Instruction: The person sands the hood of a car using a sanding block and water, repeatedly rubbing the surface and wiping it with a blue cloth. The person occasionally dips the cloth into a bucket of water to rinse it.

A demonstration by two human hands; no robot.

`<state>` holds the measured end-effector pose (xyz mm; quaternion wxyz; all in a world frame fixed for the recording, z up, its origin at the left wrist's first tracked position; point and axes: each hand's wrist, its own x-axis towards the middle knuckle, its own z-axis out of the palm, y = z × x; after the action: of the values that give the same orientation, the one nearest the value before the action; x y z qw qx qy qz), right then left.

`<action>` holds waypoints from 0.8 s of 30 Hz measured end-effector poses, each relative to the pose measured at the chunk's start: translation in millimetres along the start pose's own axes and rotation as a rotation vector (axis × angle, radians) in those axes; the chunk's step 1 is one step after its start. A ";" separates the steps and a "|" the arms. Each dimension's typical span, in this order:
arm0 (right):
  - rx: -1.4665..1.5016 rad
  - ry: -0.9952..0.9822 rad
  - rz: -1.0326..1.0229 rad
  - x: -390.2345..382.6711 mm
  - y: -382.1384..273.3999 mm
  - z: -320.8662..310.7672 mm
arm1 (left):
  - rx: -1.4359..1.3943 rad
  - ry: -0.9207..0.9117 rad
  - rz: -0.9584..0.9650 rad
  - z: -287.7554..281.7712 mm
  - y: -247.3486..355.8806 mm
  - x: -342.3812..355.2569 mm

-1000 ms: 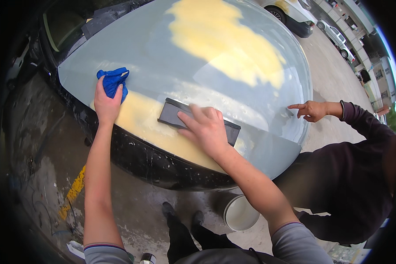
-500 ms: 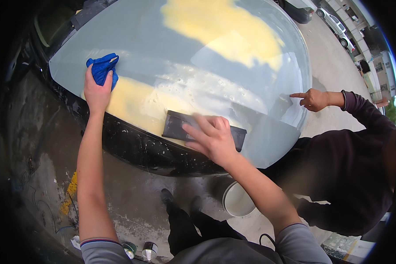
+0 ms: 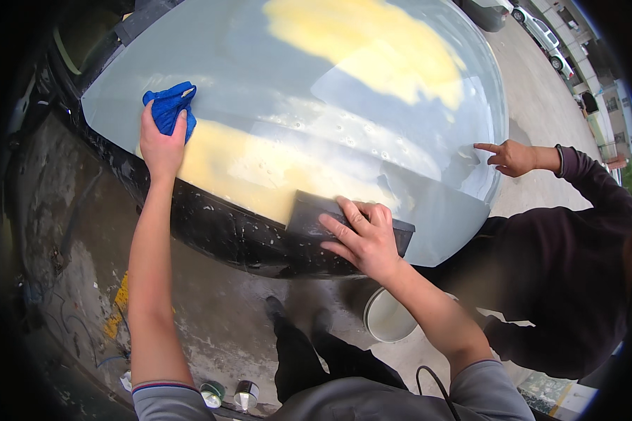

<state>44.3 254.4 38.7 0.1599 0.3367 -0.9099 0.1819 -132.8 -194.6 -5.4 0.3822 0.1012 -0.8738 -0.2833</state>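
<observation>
- In the head view, the right grip [image 3: 365, 242] is clamped over a black block [image 3: 309, 216], fingers spread across its upper face; how the underside is held stays hidden.
- The block lies directly under the right grip, sticking out farther to its left than to its right. Its long axis runs left to right, the right end dipping a little nearer the wearer. The right hand is plainly the nearer one; the left is well apart.
- The block sits at the near border of the curved grey panel [image 3: 225, 70], partly in front of the dark car side [image 3: 232, 238]. It is blurred, so I cannot tell whether its whole face touches the panel.
- The left grip [image 3: 163, 144] is together on a bunched blue cloth [image 3: 167, 105], thumb on the right and fingers on the left. The cloth lies just beyond that grip, against the panel, to the left of the block and farther out.
- Between the two grips stretches a pale yellow patch [image 3: 253, 172]; its right part reaches the block. Beyond the right grip, small wet-looking spots [image 3: 354, 133] dot the panel, and farther still lies a second yellow area [image 3: 372, 42].
- Right of the right grip and farther out, a co-worker's hand [image 3: 514, 158] points one finger at the panel; contact cannot be judged.
- Nearer the wearer than the right grip, a white bucket [image 3: 369, 316] stands on the floor.
</observation>
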 end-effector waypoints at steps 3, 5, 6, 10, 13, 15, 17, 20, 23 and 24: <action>-0.010 0.043 -0.041 80.9 19.0 13.8 | -0.010 0.009 0.020 2.7 6.0 0.4; -0.035 0.069 -0.014 93.5 19.7 27.2 | -0.024 -0.011 0.020 5.2 8.2 -2.9; -0.015 0.054 -0.016 79.7 17.8 25.6 | -0.011 -0.024 -0.008 3.1 8.0 -5.8; 0.011 0.002 -0.041 -18.3 7.8 1.3 | 0.012 -0.023 -0.023 -4.8 3.6 -2.5; -0.021 -0.017 -0.058 20.3 18.9 -1.8 | 0.005 0.002 0.030 5.6 0.2 2.9; 0.016 0.014 -0.060 75.4 27.6 6.5 | 0.019 0.005 0.027 5.5 -1.6 -2.4; 0.046 0.059 -0.040 82.5 30.5 10.7 | 0.014 -0.010 0.007 5.8 6.4 0.6; 0.041 0.018 -0.033 2.1 19.0 -2.2 | 0.025 -0.035 -0.027 -7.2 0.8 -1.1; -0.012 0.014 -0.035 -5.4 26.0 -6.5 | 0.015 -0.002 -0.007 0.8 3.4 5.9; -0.027 0.013 -0.028 1.0 23.9 -4.9 | -0.016 -0.021 -0.022 2.3 2.4 1.9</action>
<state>28.4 273.0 38.2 0.1729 0.3458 -0.9065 0.1696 -135.7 -192.4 -4.0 0.3709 0.1047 -0.8741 -0.2957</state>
